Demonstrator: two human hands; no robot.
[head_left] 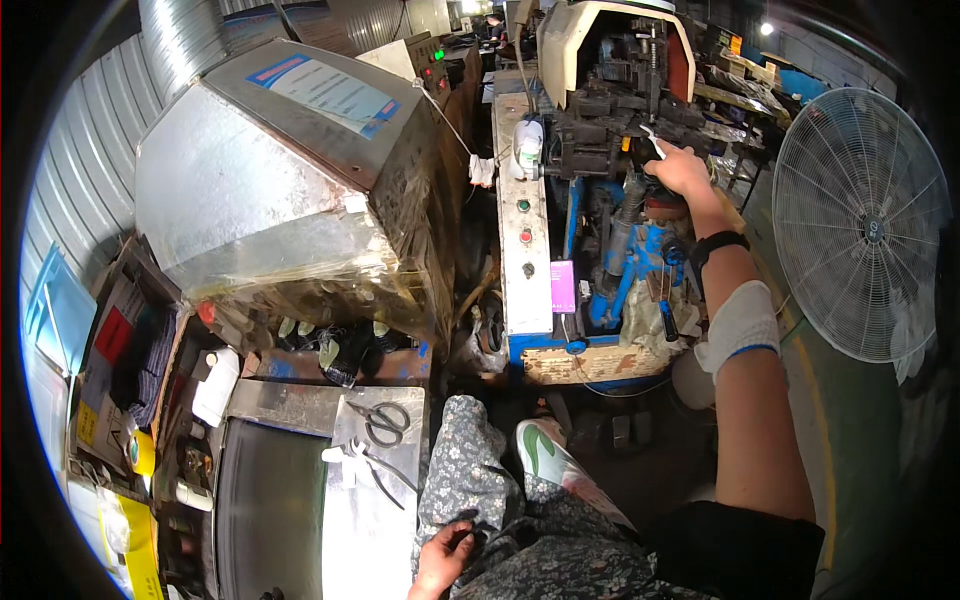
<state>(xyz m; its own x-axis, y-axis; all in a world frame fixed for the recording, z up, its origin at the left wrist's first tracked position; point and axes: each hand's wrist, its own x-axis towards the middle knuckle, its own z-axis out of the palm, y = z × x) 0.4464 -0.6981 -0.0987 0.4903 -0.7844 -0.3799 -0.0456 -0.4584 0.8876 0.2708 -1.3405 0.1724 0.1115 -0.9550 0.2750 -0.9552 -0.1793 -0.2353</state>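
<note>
My right hand [682,172] reaches far forward to the dark metal machine [590,140], its fingers closed. A thin white piece [652,140] sticks out at its fingertips; its kind is too small to tell. A dark band circles that wrist, and a white sleeve cover [740,325] sits on the forearm. My left hand [443,558] is low, beside my flower-patterned trousers [460,465], thumb and fingers curled together. Something dark shows at those fingertips, but I cannot make it out. Scissors [383,424] with dark handles lie on the metal tabletop [365,570] ahead of the left hand.
A big round fan [870,225] stands on the right. A metal hood [270,200] fills the left. The white panel [526,290] carries green and red buttons. Near the hood are a white bottle [215,387] and yellow tape roll [141,452]. A blue-handled tool [667,310] hangs below my right hand.
</note>
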